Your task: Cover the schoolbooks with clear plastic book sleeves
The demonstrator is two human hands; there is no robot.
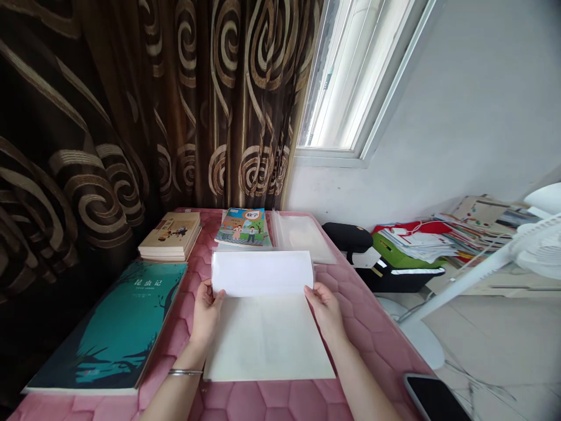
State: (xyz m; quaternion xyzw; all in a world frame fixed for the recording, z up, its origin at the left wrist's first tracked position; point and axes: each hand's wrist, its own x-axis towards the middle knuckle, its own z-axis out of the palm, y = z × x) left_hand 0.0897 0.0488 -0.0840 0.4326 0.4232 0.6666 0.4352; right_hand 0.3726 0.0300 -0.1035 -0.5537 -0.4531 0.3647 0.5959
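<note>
The left hand (208,309) and right hand (325,309) are pinching opposite sides of the white rectangular paper flap (263,273), probably to keep it straight, while the pale cream sheet (269,342) is lying nearer, on the pink quilted cloth (249,402).

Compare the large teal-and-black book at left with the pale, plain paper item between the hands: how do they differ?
The large teal-and-black book has dark branch shapes and white lettering; the pale, plain paper item shows no printing. The book lies untouched; the item is held at its sides by the left hand and right hand. Both are over the pink quilted surface.
</note>
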